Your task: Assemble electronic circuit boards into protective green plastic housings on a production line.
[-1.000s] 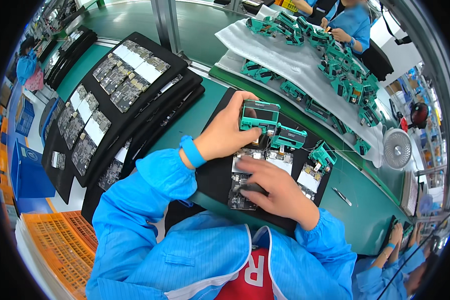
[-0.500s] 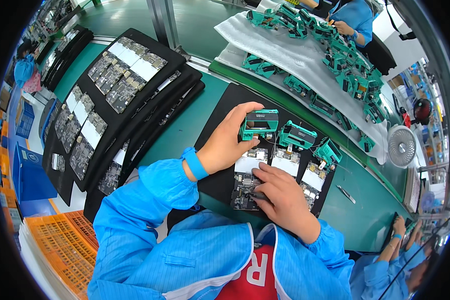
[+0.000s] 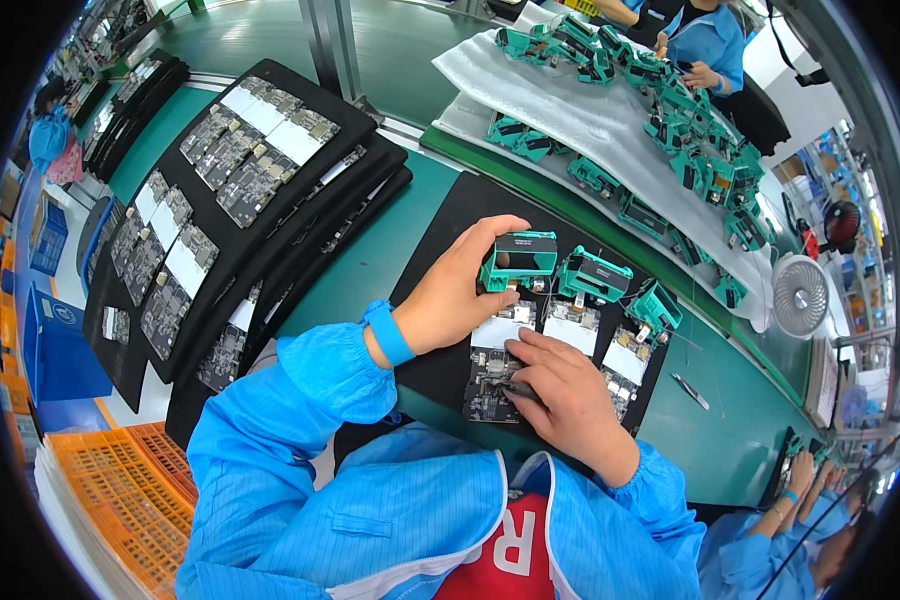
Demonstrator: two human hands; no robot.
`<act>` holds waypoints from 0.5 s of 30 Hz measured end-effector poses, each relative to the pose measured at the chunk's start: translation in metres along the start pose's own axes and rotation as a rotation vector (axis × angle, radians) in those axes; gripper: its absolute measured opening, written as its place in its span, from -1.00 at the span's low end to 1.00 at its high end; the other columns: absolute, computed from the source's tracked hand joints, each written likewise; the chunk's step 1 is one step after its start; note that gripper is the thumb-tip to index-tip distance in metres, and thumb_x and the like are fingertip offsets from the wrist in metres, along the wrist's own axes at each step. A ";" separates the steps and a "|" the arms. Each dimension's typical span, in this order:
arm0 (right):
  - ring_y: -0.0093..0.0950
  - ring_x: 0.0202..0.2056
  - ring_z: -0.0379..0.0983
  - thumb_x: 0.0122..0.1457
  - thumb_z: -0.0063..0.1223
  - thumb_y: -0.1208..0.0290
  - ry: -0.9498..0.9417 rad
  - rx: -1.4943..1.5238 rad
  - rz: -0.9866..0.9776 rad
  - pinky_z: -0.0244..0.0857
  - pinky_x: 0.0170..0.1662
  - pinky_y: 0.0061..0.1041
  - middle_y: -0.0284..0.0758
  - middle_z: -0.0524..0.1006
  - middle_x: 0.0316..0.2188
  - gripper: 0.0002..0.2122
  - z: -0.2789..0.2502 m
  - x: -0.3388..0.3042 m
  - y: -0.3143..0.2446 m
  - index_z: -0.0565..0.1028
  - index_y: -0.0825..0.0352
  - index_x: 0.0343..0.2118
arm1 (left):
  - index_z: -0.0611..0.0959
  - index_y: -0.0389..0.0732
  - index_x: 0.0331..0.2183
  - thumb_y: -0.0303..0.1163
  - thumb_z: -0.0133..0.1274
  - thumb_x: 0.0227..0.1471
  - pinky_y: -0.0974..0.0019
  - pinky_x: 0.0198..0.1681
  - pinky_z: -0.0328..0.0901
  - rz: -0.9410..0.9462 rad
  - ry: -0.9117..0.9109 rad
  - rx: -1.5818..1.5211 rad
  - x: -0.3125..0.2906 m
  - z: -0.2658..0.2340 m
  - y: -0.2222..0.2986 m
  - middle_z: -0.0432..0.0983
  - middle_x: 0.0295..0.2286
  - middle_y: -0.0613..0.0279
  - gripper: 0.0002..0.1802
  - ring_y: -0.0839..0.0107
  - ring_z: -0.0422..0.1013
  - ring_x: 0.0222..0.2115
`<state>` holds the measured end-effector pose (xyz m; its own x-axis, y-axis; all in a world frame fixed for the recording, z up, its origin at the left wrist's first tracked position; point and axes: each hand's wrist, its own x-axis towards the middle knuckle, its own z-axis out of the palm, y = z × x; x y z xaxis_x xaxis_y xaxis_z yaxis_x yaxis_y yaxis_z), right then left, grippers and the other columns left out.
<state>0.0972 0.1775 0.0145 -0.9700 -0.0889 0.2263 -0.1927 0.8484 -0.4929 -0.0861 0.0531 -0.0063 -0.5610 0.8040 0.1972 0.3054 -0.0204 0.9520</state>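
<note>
My left hand point(image 3: 460, 290) is closed round a green plastic housing point(image 3: 522, 256) with a dark window, gripping its left side at the top of the nearest circuit board point(image 3: 490, 382). My right hand point(image 3: 568, 392) lies over that board, fingertips on its white middle part. A dark slim tool, seemingly tweezers point(image 3: 522, 390), sticks out from under its curled fingers; the rest is hidden. To the right, two more boards have green housings point(image 3: 594, 274) at their upper ends. All of these rest on a black mat point(image 3: 432, 262).
Black trays point(image 3: 255, 235) stacked with circuit boards stand at the left. A second pair of tweezers point(image 3: 690, 391) lies on the green table at the right. Beyond, many green housings point(image 3: 710, 180) cover a foam sheet point(image 3: 560, 110). A white fan point(image 3: 802, 290) stands right; co-workers sit nearby.
My left hand has lowered the green housing slightly toward the board, and the housing has tilted a little. My right hand stays nearly still. The far co-worker's hands have moved.
</note>
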 end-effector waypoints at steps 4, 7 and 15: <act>-0.16 0.12 0.43 -0.06 0.32 0.51 0.001 -0.001 -0.006 0.35 0.12 -0.22 -0.21 0.56 0.00 -0.79 0.000 0.000 0.001 0.50 0.33 -0.36 | 0.35 -0.11 0.14 -0.69 0.22 -0.07 0.21 0.01 0.35 0.030 -0.013 0.017 0.000 0.000 -0.001 0.35 0.01 0.06 -0.26 0.10 0.38 0.01; -0.16 0.12 0.44 -0.06 0.32 0.51 -0.004 -0.007 -0.004 0.36 0.11 -0.22 -0.21 0.57 -0.01 -0.78 0.000 -0.001 0.001 0.50 0.33 -0.36 | 0.35 -0.10 0.15 -0.68 0.22 -0.05 0.22 0.02 0.35 0.031 -0.014 0.079 -0.001 0.003 -0.004 0.36 0.00 0.10 -0.26 0.18 0.39 -0.03; -0.18 0.09 0.46 -0.02 0.29 0.45 -0.023 -0.001 -0.028 0.38 0.07 -0.24 -0.20 0.58 -0.06 -0.79 -0.005 0.002 0.002 0.52 0.33 -0.32 | 0.32 -0.10 0.18 -0.72 0.19 -0.06 0.20 0.02 0.35 0.067 -0.041 0.174 -0.004 0.009 -0.007 0.36 -0.02 0.01 -0.22 0.05 0.41 -0.05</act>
<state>0.0953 0.1815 0.0182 -0.9674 -0.1248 0.2204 -0.2198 0.8461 -0.4856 -0.0790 0.0550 -0.0157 -0.5042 0.8280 0.2453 0.4714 0.0259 0.8815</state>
